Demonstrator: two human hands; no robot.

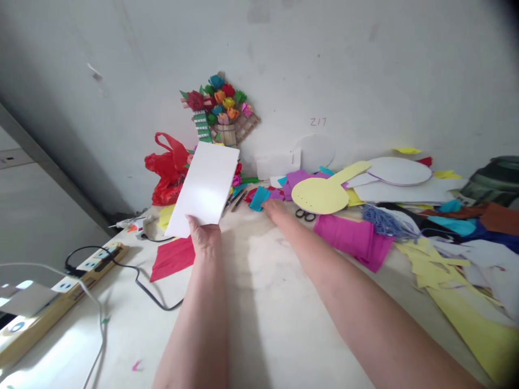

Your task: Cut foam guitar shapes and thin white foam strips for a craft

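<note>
My left hand [204,236] grips the lower edge of a white rectangular card [206,186], thumb in front, and holds it tilted above the table. My right hand [274,208] reaches to the back of the table. Its fingers are closed at the edge of a piece of blue crepe paper [258,199]; the fingertips are partly hidden. Purple crepe paper [295,181] lies just behind that hand. Black-handled scissors [305,215] and a yellow paddle-shaped cutout [320,195] lie to its right. Dark pens [238,200] rest between the card and my right hand.
On the left are a power strip [87,273] with cords, a glue gun [140,226], red paper [173,258] and a red plastic bag [166,170]. Paper flowers [225,102] stand against the wall. Magenta paper [351,237], blue yarn [387,221] and yellow scraps [430,265] cover the right side.
</note>
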